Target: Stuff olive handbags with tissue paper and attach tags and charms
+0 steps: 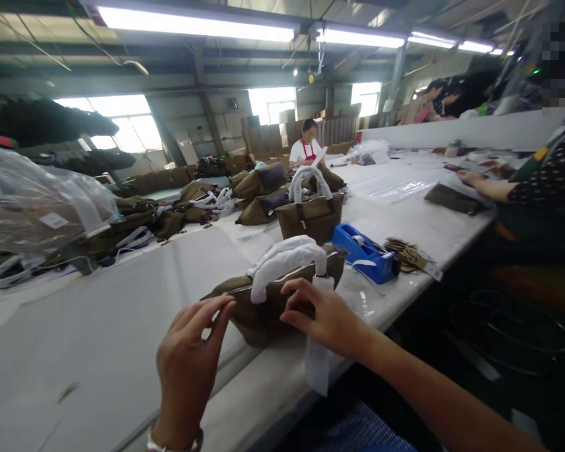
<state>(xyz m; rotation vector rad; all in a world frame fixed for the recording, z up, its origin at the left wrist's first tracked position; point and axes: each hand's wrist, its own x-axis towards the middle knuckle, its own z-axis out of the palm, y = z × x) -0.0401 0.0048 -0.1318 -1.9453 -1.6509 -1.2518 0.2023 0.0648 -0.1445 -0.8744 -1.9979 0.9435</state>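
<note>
An olive-brown handbag [258,329] stands on the white table before me, its handles [289,254] wrapped in white padding. Along its top runs a metal zipper. My left hand [193,351] is at the bag's left end, thumb and forefinger pinched together; what lies between the tips, if anything, is too small to make out. In front of the bag's right half is my right hand [322,317], fingers curled, with a gap between thumb and forefinger and nothing seen in it. A strip of white wrapping [317,370] hangs below the right wrist.
Behind the handbag stand a second brown bag [311,216] and a blue tape dispenser [365,254]. Brown tags [407,256] lie beside the dispenser. More bags [258,188] are heaped at the back left, near clear plastic [42,194]. A co-worker's arm [489,186] reaches in at right.
</note>
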